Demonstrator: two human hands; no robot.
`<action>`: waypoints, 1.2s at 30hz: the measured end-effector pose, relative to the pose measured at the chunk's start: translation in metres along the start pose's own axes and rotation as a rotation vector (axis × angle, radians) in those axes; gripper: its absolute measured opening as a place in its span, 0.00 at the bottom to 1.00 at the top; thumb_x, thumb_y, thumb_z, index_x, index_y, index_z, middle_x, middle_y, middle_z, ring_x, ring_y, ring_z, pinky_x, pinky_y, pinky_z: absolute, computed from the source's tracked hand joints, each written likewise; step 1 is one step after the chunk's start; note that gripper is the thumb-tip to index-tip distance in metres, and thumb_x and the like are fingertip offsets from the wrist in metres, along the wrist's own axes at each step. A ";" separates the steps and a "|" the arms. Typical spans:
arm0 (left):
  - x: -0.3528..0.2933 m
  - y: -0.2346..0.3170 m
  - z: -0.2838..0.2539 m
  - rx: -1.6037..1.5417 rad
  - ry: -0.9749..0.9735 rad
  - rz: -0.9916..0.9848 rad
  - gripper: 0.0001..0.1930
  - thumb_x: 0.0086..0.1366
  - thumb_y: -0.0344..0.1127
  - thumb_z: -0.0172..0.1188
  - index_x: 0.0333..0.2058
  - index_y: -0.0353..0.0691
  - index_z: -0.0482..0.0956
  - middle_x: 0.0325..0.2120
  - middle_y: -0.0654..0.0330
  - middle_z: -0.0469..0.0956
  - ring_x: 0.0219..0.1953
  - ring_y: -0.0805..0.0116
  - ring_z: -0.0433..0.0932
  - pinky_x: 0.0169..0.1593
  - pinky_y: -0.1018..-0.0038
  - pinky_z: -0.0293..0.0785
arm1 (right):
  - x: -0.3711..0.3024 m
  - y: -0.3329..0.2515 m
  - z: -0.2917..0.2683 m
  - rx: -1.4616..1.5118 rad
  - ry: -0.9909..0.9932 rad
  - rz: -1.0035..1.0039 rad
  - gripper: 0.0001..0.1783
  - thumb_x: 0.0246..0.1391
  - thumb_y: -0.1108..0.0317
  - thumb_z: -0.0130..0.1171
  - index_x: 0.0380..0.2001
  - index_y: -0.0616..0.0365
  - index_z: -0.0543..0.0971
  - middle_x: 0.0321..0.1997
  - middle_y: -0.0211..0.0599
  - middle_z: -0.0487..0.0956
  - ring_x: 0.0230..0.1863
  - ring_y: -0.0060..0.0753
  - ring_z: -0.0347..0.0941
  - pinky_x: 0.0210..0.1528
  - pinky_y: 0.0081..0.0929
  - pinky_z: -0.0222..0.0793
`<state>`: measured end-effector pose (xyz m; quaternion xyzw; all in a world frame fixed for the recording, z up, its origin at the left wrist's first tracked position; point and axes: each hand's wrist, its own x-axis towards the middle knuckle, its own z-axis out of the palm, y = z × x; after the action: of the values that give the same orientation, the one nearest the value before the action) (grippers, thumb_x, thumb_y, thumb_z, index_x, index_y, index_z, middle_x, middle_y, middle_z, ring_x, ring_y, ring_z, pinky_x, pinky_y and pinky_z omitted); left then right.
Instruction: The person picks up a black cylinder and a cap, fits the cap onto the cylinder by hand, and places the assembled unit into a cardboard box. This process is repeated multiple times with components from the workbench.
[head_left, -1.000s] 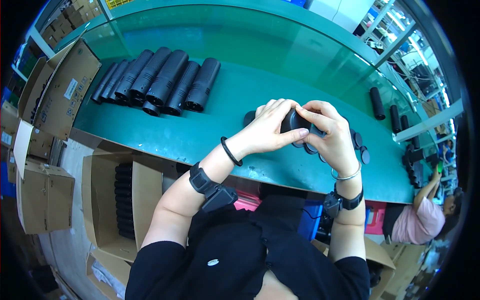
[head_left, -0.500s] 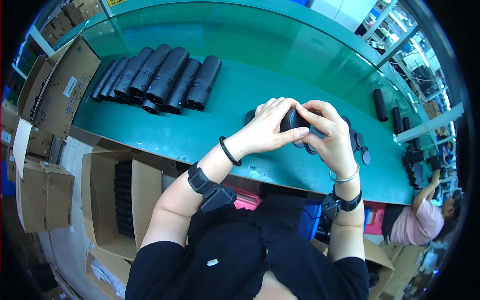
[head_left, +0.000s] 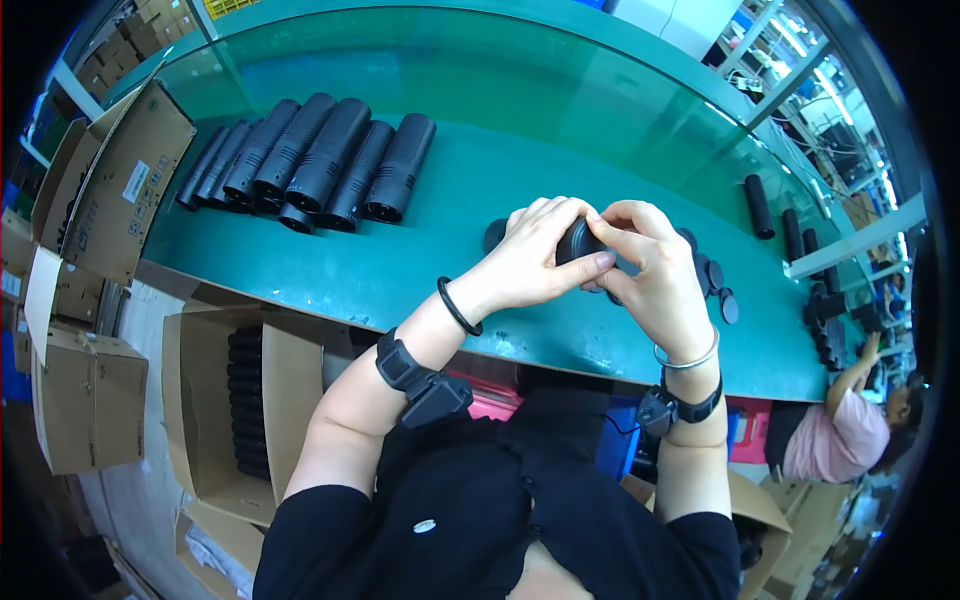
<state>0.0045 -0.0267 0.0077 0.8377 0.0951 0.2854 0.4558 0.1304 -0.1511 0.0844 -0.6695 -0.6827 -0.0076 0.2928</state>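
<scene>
Left hand [head_left: 540, 250], right hand [head_left: 652, 262]: both on one black cylinder [head_left: 577, 242].

1. Toward the left end of the bench [head_left: 480, 180], a cluster of tubes [head_left: 328, 155] lies side by side, some over others.
2. Right of the cluster, the left hand [head_left: 540, 250] and right hand [head_left: 655, 260] hold a part [head_left: 578, 240] between them, over the bench.
3. Discs [head_left: 712, 275] lie just right of the right hand.
4. Farther right, toward the bench's right end, is another tube [head_left: 759, 207]; a co-worker [head_left: 840, 435] is by the near right corner.
5. An open carton [head_left: 130, 190] is at the left edge.
6. Below the near edge, left of the left forearm, a second carton [head_left: 296, 400] holds stacked cylinders [head_left: 248, 400].
</scene>
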 end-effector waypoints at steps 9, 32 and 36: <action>0.000 -0.002 0.003 0.046 0.049 0.027 0.25 0.63 0.53 0.62 0.50 0.41 0.71 0.46 0.53 0.73 0.52 0.51 0.70 0.58 0.60 0.63 | -0.005 0.010 0.003 0.169 0.020 0.004 0.29 0.37 0.75 0.72 0.49 0.60 0.81 0.46 0.42 0.77 0.47 0.44 0.75 0.49 0.33 0.74; 0.005 -0.002 -0.008 0.002 0.035 0.018 0.25 0.62 0.44 0.63 0.54 0.40 0.69 0.46 0.52 0.74 0.51 0.52 0.73 0.56 0.62 0.67 | 0.009 0.013 0.000 0.154 -0.031 -0.078 0.26 0.39 0.72 0.72 0.47 0.62 0.81 0.43 0.39 0.77 0.45 0.40 0.76 0.46 0.32 0.73; 0.011 -0.004 0.011 -0.229 0.085 0.034 0.33 0.57 0.41 0.68 0.58 0.38 0.63 0.44 0.47 0.77 0.47 0.47 0.78 0.51 0.59 0.74 | 0.004 0.055 0.000 0.557 -0.064 0.151 0.19 0.54 0.65 0.65 0.50 0.57 0.82 0.37 0.35 0.78 0.35 0.25 0.75 0.37 0.25 0.71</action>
<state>0.0203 -0.0275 0.0046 0.7690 0.0668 0.3373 0.5390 0.1812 -0.1417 0.0654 -0.6122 -0.6154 0.2232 0.4434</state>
